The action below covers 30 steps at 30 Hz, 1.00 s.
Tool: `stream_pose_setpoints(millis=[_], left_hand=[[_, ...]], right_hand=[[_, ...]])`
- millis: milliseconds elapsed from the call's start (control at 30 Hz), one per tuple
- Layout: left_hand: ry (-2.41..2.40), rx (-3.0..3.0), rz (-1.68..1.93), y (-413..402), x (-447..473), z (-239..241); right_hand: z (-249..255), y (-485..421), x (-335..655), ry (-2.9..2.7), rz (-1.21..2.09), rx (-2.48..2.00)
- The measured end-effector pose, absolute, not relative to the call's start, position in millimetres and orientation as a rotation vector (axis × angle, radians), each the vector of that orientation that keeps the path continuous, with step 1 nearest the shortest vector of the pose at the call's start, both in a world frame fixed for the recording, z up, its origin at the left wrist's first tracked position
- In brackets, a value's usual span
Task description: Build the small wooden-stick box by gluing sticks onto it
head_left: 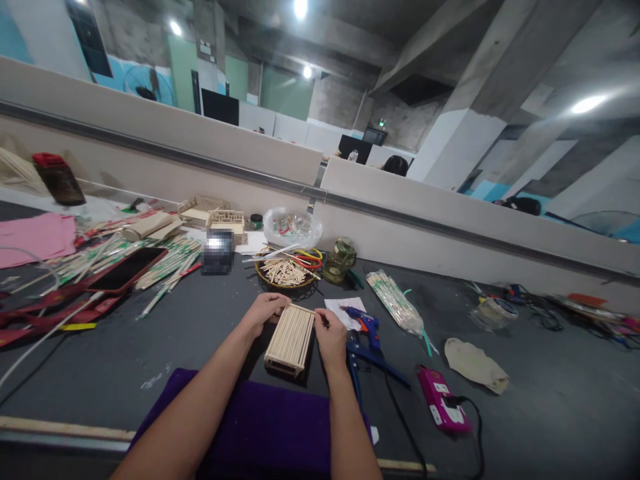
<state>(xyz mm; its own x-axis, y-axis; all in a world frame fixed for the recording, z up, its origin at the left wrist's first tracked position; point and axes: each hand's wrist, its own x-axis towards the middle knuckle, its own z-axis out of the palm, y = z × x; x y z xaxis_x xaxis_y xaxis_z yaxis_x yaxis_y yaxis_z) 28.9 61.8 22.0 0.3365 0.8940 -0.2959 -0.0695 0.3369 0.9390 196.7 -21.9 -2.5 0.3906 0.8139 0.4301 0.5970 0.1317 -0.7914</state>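
A small model made of wooden sticks (291,337) lies in front of me, its long rods side by side. At its far left corner, my left hand (267,312) has its fingers closed on the edge. My right hand (330,331) pinches the far right corner, thumb and fingers bent round it. Just right of that hand, a blue glue gun (369,325) rests partly on a sheet of white paper (345,308). Blue-handled pliers or cutters (377,360) lie close to my right wrist. Under my forearms is a purple cloth (275,427).
Beyond the model stand a basket of short sticks (285,275), a glass jar (341,260) and a plastic bag (293,228). Bundled sticks and a phone (127,270) cover the left side. Rightward are packed sticks (395,301), a pink power strip (443,402) and its cable.
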Motion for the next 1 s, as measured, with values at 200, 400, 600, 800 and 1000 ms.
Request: stream_pose_setpoints(millis=[200,400,600,800,1000], left_hand=[[1.006,0.969,0.747,63.6,26.5,25.9],[1.008,0.972,0.737,62.3,25.5,29.3],[1.02,1.073,0.773,61.6,27.3,25.5],[1.019,1.093,0.785,63.2,28.9,22.8],[1.023,1.101,0.788,63.0,28.9,22.9]], right_hand=[[-1.8,-22.5,196.6,-1.311,0.238,-1.55],[-1.9,-22.4,196.4,-1.314,0.227,-1.555],[-1.9,-22.3,196.1,-1.322,0.211,-1.555],[-3.7,-22.0,196.6,-1.324,0.201,-1.569],[-4.5,-22.1,197.3,-1.347,0.18,-1.565]])
